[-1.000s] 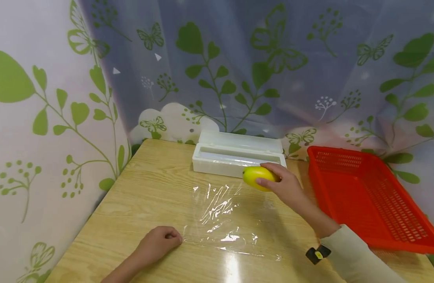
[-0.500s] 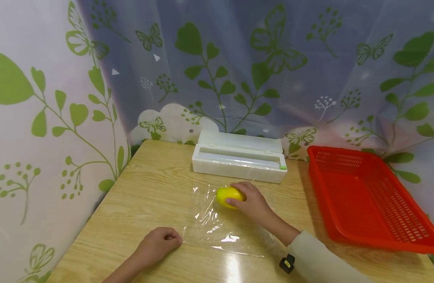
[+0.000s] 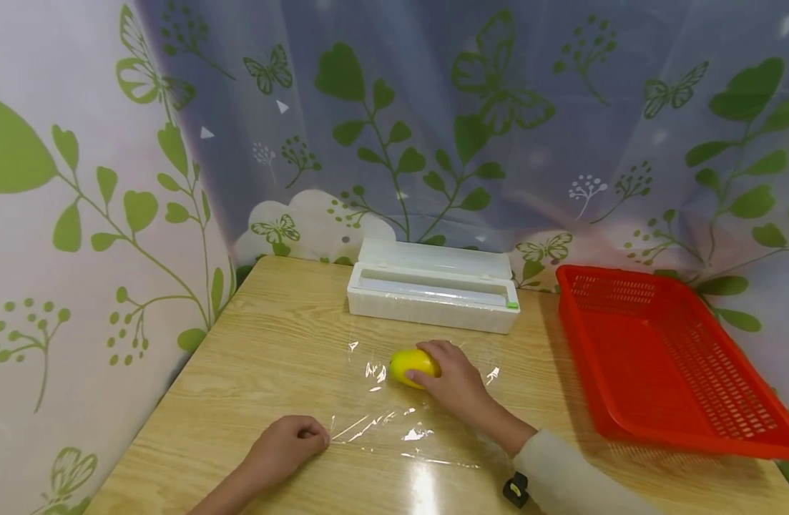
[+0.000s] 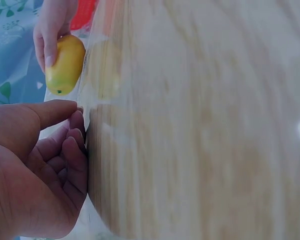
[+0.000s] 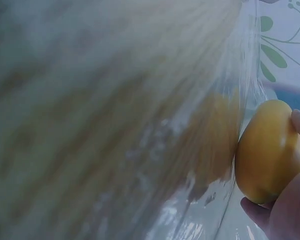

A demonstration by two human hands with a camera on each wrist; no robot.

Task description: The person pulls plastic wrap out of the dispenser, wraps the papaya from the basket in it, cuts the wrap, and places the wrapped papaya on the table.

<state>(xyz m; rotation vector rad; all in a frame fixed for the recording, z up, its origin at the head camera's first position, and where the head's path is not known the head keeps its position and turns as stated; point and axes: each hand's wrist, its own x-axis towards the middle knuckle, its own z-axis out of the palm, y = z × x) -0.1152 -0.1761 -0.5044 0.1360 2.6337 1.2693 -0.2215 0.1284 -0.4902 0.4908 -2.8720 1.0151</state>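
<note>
A yellow mango (image 3: 408, 368) with a greenish tip rests on a sheet of clear cling film (image 3: 415, 433) spread over the table. My right hand (image 3: 457, 383) grips it, thumb on the near side and fingers over the far side. At the film's near left corner, my left hand (image 3: 287, 449) pinches the edge between thumb and forefinger, its other fingers curled. The left wrist view shows that pinch close up, with the mango (image 4: 65, 65) beyond. Behind the film stands a white cling film dispenser (image 3: 426, 312), lid raised, with the roll inside.
A red plastic basket (image 3: 658, 365) with perforated sides stands at the right of the wooden table (image 3: 285, 322). Patterned cloth (image 3: 433, 143) hangs behind the table and along its left side. A green slider (image 3: 512, 305) sits at the dispenser's right end.
My right hand has carried the mango left and toward me, down onto the film. Creases in the film have shifted. My left hand stays at the corner.
</note>
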